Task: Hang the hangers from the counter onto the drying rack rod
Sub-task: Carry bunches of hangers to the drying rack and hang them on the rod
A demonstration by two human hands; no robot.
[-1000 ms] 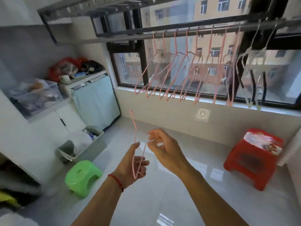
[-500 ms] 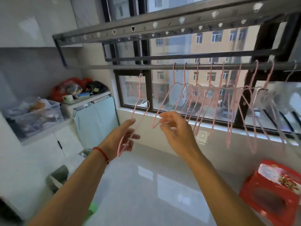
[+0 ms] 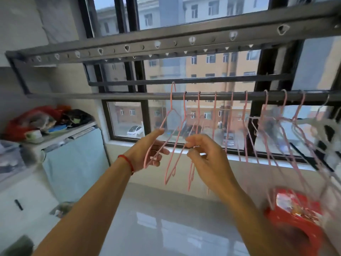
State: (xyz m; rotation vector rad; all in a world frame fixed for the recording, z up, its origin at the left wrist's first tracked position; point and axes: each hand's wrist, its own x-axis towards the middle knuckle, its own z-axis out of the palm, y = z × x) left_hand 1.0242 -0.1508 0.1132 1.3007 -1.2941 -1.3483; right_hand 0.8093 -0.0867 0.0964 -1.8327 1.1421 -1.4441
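Gripping a pink hanger (image 3: 172, 115) at mid-frame, the left hand (image 3: 147, 152) lifts its hook level with the drying rack rod (image 3: 129, 96), just left of the hung pink hangers (image 3: 245, 126); the right hand (image 3: 204, 154) pinches the hanger's lower wire. A red stool (image 3: 295, 224) sits lower right.

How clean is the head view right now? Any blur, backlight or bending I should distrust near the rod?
Head view: the right side is motion-blurred, smearing the red stool and the hung hangers there; the left hand, the pink hanger it holds and the right hand are fairly sharp; the bright window backlights the rod; wide-angle distortion bows the perforated rack bar.
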